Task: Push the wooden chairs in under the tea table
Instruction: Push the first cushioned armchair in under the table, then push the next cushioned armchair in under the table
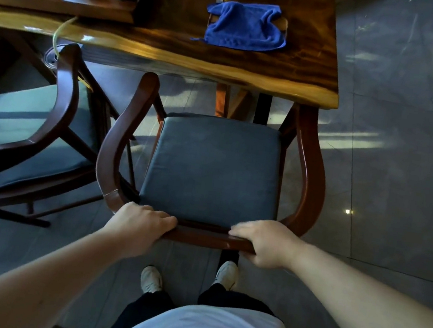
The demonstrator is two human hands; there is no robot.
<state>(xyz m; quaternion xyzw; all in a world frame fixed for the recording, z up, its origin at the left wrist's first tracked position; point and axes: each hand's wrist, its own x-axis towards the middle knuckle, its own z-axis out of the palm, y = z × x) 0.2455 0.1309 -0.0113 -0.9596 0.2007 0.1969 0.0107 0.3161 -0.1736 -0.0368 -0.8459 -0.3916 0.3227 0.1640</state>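
A wooden chair (312, 160) with a curved dark-red back rail and a grey seat cushion stands right in front of me. It faces the glossy wooden tea table (223, 63), and its front arm tips reach the table's near edge. My left hand (141, 222) grips the back rail on the left. My right hand (262, 243) grips the same rail on the right. A second wooden chair (63, 105) of the same kind stands to the left, angled, with its seat out from under the table.
A blue cloth (244, 25) lies on the table top. A wooden tea tray (66, 1) with jars and cups sits at the back left, and a thin hose (62, 30) hangs from it. Grey tiled floor (392, 159) stretches to the right. My feet stand just behind the chair.
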